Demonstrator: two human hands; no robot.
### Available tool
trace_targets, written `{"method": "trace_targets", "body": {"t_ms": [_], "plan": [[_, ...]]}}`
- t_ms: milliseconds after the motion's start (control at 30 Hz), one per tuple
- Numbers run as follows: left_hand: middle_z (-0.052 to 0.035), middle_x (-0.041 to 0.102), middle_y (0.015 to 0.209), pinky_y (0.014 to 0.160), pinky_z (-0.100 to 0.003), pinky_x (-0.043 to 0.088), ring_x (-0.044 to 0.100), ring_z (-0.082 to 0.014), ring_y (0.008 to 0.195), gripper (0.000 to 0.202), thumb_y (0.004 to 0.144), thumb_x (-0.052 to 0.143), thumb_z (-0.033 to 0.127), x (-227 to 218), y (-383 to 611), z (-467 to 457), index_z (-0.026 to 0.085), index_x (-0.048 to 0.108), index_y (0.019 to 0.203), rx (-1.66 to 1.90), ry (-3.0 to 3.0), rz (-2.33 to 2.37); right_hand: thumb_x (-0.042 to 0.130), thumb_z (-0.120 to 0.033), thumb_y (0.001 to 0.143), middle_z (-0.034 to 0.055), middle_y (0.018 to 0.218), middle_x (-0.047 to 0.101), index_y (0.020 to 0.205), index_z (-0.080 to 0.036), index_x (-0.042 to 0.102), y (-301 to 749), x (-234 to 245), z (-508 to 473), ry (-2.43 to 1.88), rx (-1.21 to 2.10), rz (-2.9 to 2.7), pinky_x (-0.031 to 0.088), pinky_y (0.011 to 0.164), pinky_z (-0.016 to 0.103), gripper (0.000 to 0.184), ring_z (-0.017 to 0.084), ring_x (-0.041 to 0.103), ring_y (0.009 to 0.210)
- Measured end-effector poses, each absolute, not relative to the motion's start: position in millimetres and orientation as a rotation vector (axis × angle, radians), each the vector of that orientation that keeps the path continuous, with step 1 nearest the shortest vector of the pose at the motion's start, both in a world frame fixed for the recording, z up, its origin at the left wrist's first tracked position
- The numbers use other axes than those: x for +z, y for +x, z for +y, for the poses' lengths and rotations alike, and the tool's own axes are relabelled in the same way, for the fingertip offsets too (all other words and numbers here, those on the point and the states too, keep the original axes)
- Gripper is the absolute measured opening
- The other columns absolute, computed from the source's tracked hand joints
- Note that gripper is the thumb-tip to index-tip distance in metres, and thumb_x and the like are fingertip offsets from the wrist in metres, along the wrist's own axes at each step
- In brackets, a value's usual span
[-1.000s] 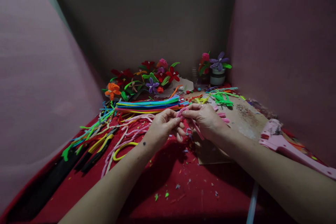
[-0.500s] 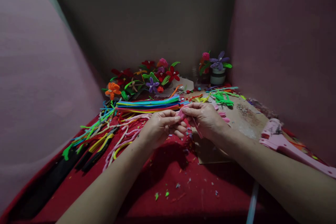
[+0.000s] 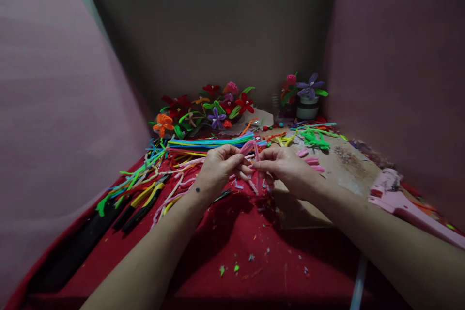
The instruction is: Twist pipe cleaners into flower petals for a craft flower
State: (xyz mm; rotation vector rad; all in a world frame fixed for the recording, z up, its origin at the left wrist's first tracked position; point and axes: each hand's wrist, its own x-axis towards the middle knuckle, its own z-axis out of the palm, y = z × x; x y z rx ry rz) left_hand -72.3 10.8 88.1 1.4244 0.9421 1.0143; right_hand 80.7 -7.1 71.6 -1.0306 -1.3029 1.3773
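Both hands meet above the middle of the red cloth, working on one pink pipe cleaner (image 3: 250, 145). It arches up in a loop between them, and an end hangs down below the fingers. My left hand (image 3: 225, 164) pinches one side of the loop between thumb and index finger. The other side is pinched by my right hand (image 3: 276, 164). Just right of my right hand, several pink looped pieces (image 3: 313, 161) lie on a cardboard sheet (image 3: 348, 179). A bundle of blue, yellow and red pipe cleaners (image 3: 210, 144) lies behind my left hand.
Pliers (image 3: 141, 206) with yellow-black handles lie at left beside loose pipe cleaners. A pink hot glue gun (image 3: 403, 198) rests at right, near my forearm. Pipe-cleaner flowers (image 3: 217, 118) and a small pot (image 3: 307, 107) stand at the back. Scraps dot the red cloth (image 3: 232, 290).
The pink pipe cleaner, earlier bunched between the fingertips, now stands as an open loop. My hands have moved slightly apart. The whole view has shifted a little.
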Motion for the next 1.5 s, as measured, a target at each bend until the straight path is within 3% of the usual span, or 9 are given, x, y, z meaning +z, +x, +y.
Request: {"method": "trace_targets", "body": {"t_ms": [100, 300, 767, 1067, 1500], "plan": [[-0.0003, 0.062, 0.052, 0.045, -0.025, 0.051, 0.06, -0.0137, 0.044, 0.011, 0.071, 0.06, 0.016, 89, -72, 10, 0.012, 0.051, 0.071, 1.027, 1.468, 0.987, 0.065, -0.029, 0.068, -0.0012, 0.053, 0.06, 0.066, -0.014, 0.054, 78, 72, -8, -0.849, 1.429, -1.256, 0.041, 0.043, 0.021, 0.019, 0.008, 0.052, 0.041], [0.001, 0.062, 0.058, 0.045, -0.025, 0.052, 0.061, -0.0131, 0.046, 0.006, 0.071, 0.057, 0.015, 85, -68, 6, 0.013, 0.051, 0.073, 1.035, 1.592, 1.054, 0.065, -0.028, 0.073, 0.0002, 0.062, 0.065, 0.073, -0.015, 0.054, 77, 74, -10, -0.75, 1.133, -1.105, 0.051, 0.055, 0.024, 0.017, 0.01, 0.061, 0.052], [0.0018, 0.06, 0.055, 0.043, -0.022, 0.051, 0.062, -0.0133, 0.047, 0.002, 0.074, 0.053, 0.015, 77, -68, 5, 0.014, 0.051, 0.072, 1.034, 1.686, 1.073, 0.062, -0.026, 0.075, 0.0008, 0.065, 0.065, 0.077, -0.015, 0.055, 75, 73, -12, -0.772, 1.018, -1.103, 0.054, 0.058, 0.027, 0.013, 0.011, 0.062, 0.055], [0.0011, 0.06, 0.054, 0.041, -0.021, 0.05, 0.059, -0.0113, 0.043, 0.004, 0.074, 0.055, 0.017, 76, -65, 4, 0.013, 0.053, 0.075, 1.031, 1.646, 1.102, 0.064, -0.028, 0.072, 0.0007, 0.063, 0.064, 0.069, -0.014, 0.055, 74, 66, -9, -0.841, 1.106, -1.15, 0.052, 0.054, 0.026, 0.017, 0.011, 0.061, 0.051], [0.0024, 0.059, 0.051, 0.04, -0.021, 0.048, 0.058, -0.0118, 0.041, 0.002, 0.072, 0.052, 0.014, 75, -65, 4, 0.015, 0.05, 0.073, 1.008, 1.669, 1.105, 0.064, -0.025, 0.072, 0.0015, 0.063, 0.066, 0.073, -0.014, 0.053, 78, 71, -5, -0.732, 1.183, -1.009, 0.052, 0.051, 0.025, 0.016, 0.011, 0.061, 0.049]]}}
